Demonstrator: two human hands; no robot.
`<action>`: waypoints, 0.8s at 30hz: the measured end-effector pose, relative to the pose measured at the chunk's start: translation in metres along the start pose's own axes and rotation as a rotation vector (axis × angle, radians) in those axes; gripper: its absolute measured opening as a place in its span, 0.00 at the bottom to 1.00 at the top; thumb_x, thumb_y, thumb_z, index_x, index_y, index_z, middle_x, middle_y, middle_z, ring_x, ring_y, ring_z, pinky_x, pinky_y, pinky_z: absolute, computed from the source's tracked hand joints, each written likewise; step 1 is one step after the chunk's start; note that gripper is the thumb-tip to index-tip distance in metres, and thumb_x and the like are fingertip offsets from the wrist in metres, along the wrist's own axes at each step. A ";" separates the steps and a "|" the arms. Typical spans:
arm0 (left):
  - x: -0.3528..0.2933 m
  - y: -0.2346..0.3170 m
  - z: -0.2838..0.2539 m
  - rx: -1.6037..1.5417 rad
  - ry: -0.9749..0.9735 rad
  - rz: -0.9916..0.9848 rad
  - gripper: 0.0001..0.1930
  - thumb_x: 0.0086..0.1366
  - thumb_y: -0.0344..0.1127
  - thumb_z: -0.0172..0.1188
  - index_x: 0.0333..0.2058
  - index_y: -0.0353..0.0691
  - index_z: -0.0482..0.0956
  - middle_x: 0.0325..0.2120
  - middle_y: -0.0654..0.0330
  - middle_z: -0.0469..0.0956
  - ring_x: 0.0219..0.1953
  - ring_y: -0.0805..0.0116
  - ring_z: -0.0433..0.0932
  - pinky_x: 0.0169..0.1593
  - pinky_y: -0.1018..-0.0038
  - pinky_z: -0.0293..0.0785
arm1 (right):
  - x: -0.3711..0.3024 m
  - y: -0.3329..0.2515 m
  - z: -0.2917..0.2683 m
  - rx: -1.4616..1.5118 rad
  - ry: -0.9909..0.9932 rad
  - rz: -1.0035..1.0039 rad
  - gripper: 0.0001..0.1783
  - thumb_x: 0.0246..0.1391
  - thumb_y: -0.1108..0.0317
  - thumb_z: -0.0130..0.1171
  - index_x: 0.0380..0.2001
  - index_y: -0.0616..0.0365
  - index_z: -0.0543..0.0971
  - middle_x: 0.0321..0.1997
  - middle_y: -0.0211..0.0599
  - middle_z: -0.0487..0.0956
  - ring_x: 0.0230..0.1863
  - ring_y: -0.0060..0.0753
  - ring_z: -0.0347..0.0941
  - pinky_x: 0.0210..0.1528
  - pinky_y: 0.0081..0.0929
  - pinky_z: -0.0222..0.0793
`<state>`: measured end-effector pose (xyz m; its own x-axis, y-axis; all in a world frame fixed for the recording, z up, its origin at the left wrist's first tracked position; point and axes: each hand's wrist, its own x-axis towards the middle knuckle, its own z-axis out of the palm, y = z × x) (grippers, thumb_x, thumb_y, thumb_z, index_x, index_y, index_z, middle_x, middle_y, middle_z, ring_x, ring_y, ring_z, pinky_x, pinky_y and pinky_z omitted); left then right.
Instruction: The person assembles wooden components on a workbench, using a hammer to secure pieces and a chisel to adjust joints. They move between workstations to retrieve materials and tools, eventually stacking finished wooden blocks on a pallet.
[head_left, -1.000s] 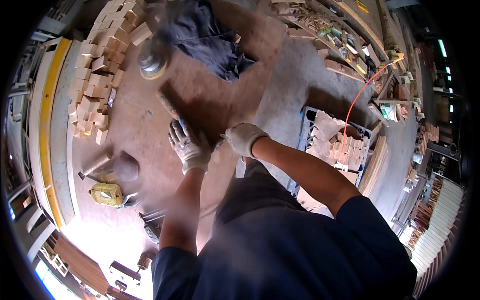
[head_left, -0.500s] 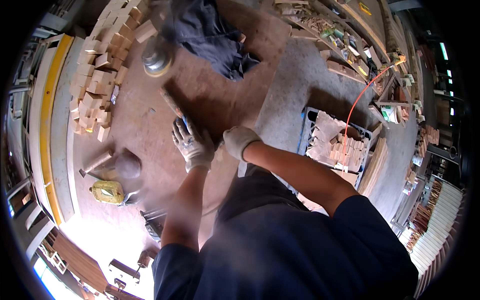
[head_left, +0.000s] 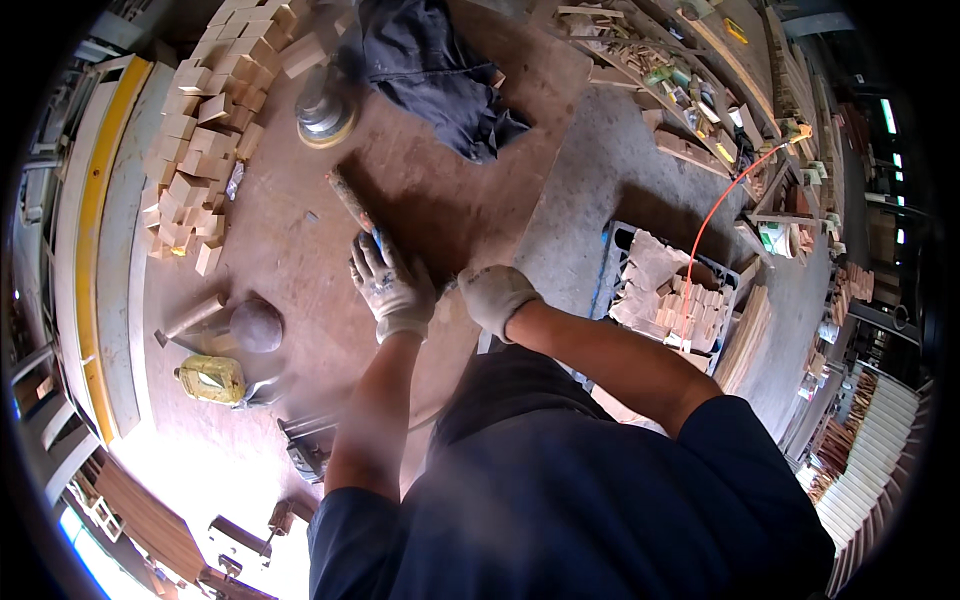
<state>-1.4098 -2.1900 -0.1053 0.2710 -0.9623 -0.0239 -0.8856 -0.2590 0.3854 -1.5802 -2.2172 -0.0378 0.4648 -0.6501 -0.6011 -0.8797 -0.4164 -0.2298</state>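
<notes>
Head view: where is the work found, and how is it gripped?

A brown bar [head_left: 350,203] is laid slantwise on the worktable [head_left: 288,262], well inside its right edge. Its near end is covered by the gloved left hand [head_left: 392,288], whose fingers are outstretched and slightly spread; whether the bar is clasped underneath cannot be told. The right hand [head_left: 497,298], also gloved, is held by the worktable's right edge, knuckles bent and fingertips out of sight; whether anything is pinched there cannot be told

How far along is the work judged to be?

It is judged to be in progress: the bar is covered by the left hand, and nothing near the hands can be identified as finished. Wooden blocks [head_left: 200,150] are stacked along the worktable's left edge, and a dark cloth [head_left: 430,75] is heaped toward the far edge; neither is touched. A hammer [head_left: 195,318] and a yellow container [head_left: 212,380] are placed toward the left edge, apart from both hands. How much is left cannot be established

What is hidden or unclear?

Whatever lies between the hands is too blurred to be named. The left forearm is crossed by haze, and the worktable's near left part is washed out by glare. Both blocks and cloth are cut off at the top of the view
</notes>
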 end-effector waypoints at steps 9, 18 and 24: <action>-0.005 -0.001 -0.001 0.019 0.006 0.000 0.42 0.67 0.43 0.62 0.74 0.35 0.57 0.72 0.35 0.59 0.75 0.33 0.55 0.77 0.41 0.48 | -0.004 0.007 -0.009 0.000 -0.051 -0.008 0.13 0.62 0.70 0.52 0.46 0.59 0.81 0.45 0.51 0.87 0.48 0.51 0.86 0.51 0.46 0.82; -0.004 -0.003 0.003 0.008 0.038 0.041 0.41 0.67 0.44 0.62 0.74 0.33 0.58 0.72 0.36 0.59 0.74 0.33 0.55 0.77 0.41 0.47 | 0.008 0.008 -0.005 -0.005 -0.051 -0.015 0.16 0.63 0.68 0.52 0.48 0.60 0.84 0.48 0.52 0.87 0.50 0.52 0.85 0.53 0.47 0.81; -0.005 -0.002 -0.001 0.021 0.058 0.039 0.41 0.68 0.46 0.63 0.73 0.34 0.59 0.69 0.38 0.65 0.71 0.34 0.60 0.71 0.41 0.57 | -0.040 0.031 0.016 0.183 0.021 0.069 0.16 0.66 0.64 0.52 0.46 0.59 0.85 0.43 0.52 0.87 0.46 0.54 0.85 0.51 0.49 0.80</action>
<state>-1.4087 -2.1845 -0.1053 0.2572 -0.9653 0.0444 -0.9036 -0.2239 0.3652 -1.6274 -2.1940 -0.0337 0.4029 -0.6868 -0.6050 -0.9123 -0.2487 -0.3253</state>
